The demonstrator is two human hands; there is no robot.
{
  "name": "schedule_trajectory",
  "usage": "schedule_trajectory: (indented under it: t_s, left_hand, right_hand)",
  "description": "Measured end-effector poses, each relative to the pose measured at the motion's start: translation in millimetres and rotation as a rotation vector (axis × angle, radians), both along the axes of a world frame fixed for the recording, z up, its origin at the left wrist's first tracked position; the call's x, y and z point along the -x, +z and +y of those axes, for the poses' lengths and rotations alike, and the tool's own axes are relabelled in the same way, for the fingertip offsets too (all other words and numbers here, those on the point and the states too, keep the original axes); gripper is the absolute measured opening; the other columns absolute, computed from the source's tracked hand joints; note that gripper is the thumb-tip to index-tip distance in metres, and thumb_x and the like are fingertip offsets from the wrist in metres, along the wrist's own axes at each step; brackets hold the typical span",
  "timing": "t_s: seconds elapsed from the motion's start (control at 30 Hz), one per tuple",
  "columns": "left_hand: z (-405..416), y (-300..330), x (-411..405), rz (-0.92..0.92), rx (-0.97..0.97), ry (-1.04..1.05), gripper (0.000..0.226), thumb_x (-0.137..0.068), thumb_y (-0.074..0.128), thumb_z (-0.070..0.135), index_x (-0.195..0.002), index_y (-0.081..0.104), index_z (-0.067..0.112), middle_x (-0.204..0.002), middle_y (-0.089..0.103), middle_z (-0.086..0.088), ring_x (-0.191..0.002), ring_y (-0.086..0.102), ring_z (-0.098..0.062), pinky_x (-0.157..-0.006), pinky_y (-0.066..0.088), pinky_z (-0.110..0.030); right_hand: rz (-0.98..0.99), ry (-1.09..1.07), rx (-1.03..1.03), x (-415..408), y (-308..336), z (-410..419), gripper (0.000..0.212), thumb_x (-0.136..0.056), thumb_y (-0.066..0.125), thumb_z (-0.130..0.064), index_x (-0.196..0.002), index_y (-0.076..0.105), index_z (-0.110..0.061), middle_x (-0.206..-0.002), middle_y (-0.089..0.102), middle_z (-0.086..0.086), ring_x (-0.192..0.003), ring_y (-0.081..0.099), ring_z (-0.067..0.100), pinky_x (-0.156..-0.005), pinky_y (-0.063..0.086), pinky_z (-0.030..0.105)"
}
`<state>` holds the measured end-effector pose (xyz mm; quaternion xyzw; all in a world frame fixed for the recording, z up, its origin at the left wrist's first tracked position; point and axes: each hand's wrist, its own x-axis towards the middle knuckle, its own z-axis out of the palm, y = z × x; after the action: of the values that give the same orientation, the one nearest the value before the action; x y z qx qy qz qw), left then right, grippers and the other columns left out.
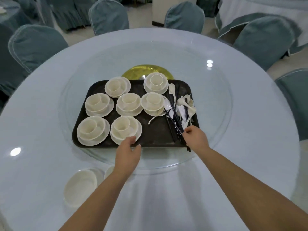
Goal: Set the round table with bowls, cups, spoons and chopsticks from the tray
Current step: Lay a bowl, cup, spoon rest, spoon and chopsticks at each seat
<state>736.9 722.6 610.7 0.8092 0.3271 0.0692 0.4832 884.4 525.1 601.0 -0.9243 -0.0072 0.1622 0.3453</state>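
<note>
Near the bowl (81,185) at the table (250,164) edge, the left hand (128,151) grips the tray (155,132) rim, while the right hand (195,137) pinches the chopsticks (173,120), which run toward 11 o'clock from its fingers.

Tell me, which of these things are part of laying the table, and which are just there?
In use: tray, seven bowl-and-cup sets, spoons, chopsticks, bowl already placed, left hand, right hand.
Just there: chairs, glass turntable.
</note>
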Motion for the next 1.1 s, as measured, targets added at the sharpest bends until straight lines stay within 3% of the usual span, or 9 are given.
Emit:
schedule_trajectory:
  t_s: [0.33,0.43,0.53,0.67,0.8,0.9,0.97,1.1]
  left_hand:
    - [-43,-25,-59,0.144,0.179,-0.028,0.022,-0.09,0.06,0.017,-0.112,0.063,0.019,-0.102,0.066,0.003,-0.096,0.061,-0.013,-0.084,0.042,-0.024]
    - [-49,-33,-68,0.178,0.181,-0.043,0.022,-0.091,0.06,0.017,-0.112,0.063,0.019,-0.104,0.066,0.003,-0.095,0.06,-0.012,-0.082,0.042,-0.024]
    - [-52,-38,-73,0.206,0.154,-0.033,0.023,-0.091,0.059,0.017,-0.113,0.063,0.019,-0.105,0.065,0.004,-0.096,0.059,-0.011,-0.082,0.039,-0.022]
    - [-53,-42,-73,0.228,0.121,0.008,0.023,-0.092,0.058,0.014,-0.113,0.064,0.016,-0.107,0.065,0.003,-0.098,0.058,-0.013,-0.084,0.041,-0.022]
    - [-55,-42,-72,0.224,0.038,-0.015,0.024,-0.092,0.058,0.013,-0.114,0.066,0.014,-0.109,0.065,0.001,-0.1,0.057,-0.012,-0.088,0.042,-0.022]
    - [-57,-40,-72,0.217,0.047,-0.006,0.024,-0.091,0.058,0.013,-0.114,0.066,0.014,-0.109,0.065,0.002,-0.101,0.058,-0.013,-0.087,0.042,-0.022]
    - [-56,-39,-72,0.221,0.075,0.003,0.023,-0.092,0.058,0.013,-0.113,0.066,0.015,-0.107,0.064,0.004,-0.101,0.057,-0.012,-0.086,0.043,-0.022]
    - [-54,-37,-68,0.204,0.12,0.003,0.019,-0.092,0.058,0.015,-0.11,0.066,0.019,-0.106,0.064,0.007,-0.096,0.057,-0.007,-0.084,0.043,-0.022]
  right_hand:
    - [-0.125,0.092,0.209,-56,-15,5,0.026,-0.097,0.047,-0.021,-0.118,0.06,-0.016,-0.1,0.066,0.006,-0.079,0.057,0.023,-0.064,0.043,0.03]
    - [-0.159,0.131,0.232,-70,-17,8,0.022,-0.097,0.047,-0.021,-0.108,0.065,-0.014,-0.097,0.066,0.007,-0.084,0.061,0.027,-0.063,0.045,0.029]
    - [-0.147,0.192,0.311,-82,-20,13,0.017,-0.095,0.047,-0.02,-0.089,0.061,-0.012,-0.081,0.059,0.004,-0.071,0.056,0.024,-0.051,0.032,0.025]
    - [-0.142,0.252,0.428,-97,-20,26,0.012,-0.095,0.046,-0.016,-0.09,0.055,-0.012,-0.082,0.052,0.003,-0.068,0.051,0.022,-0.053,0.031,0.027]
    - [-0.148,0.336,0.583,-105,-18,38,0.031,-0.095,0.051,-0.014,-0.066,0.04,-0.01,-0.062,0.041,-0.001,-0.051,0.038,0.014,-0.046,0.023,0.025]
    - [-0.138,0.389,0.633,-109,-15,45,0.012,-0.094,0.051,-0.013,-0.087,0.059,-0.008,-0.062,0.039,0.0,-0.053,0.039,0.015,-0.046,0.024,0.025]
    - [-0.155,0.399,0.646,-110,-14,45,0.015,-0.093,0.049,-0.011,-0.101,0.062,-0.007,-0.062,0.039,0.0,-0.055,0.041,0.017,-0.046,0.024,0.025]
    - [-0.186,0.38,0.6,-103,-13,39,0.02,-0.097,0.046,-0.011,-0.101,0.065,-0.007,-0.069,0.048,0.001,-0.07,0.053,0.022,-0.05,0.029,0.025]
